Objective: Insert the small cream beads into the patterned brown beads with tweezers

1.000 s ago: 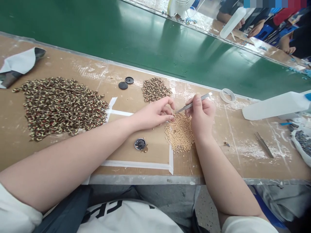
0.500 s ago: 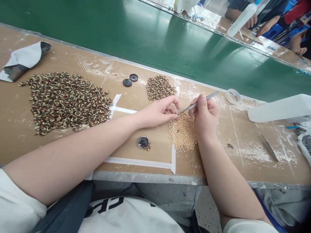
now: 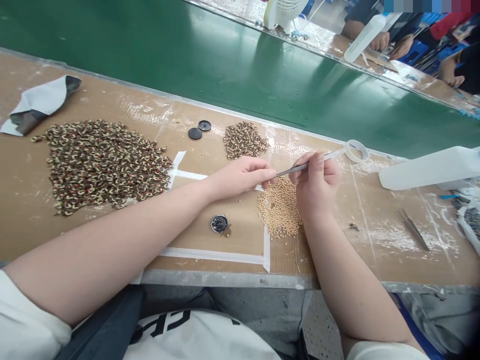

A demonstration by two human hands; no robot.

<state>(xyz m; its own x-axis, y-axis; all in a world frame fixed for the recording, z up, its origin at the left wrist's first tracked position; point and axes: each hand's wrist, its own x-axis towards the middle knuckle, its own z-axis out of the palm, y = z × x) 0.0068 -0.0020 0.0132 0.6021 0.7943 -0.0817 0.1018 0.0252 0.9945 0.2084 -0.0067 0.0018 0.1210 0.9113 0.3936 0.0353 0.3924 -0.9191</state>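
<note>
My right hand (image 3: 317,185) is closed round metal tweezers (image 3: 300,167), whose tips point left toward my left hand. My left hand (image 3: 240,176) has its fingers pinched together at the tweezer tips, just above a heap of small tan beads (image 3: 279,209); whatever it pinches is too small to make out. A small round dish of dark stuff (image 3: 219,223) sits on the cardboard in front of my left wrist. A small pile of mottled brown pieces (image 3: 244,139) lies just beyond my hands.
A large spread of mottled brown pieces (image 3: 101,165) covers the left of the cardboard-topped bench (image 3: 75,235). Two black discs (image 3: 199,129), a tape ring (image 3: 356,150), a lying white bottle (image 3: 427,167) and spare tweezers (image 3: 413,229) are around. A green conveyor belt (image 3: 232,65) runs behind; other people's hands work beyond it.
My left fingers have closed from a loose curl into a flatter pinch at the tweezer tips, and the tweezers now lie more level. Both hands lifted slightly off the tan beads.
</note>
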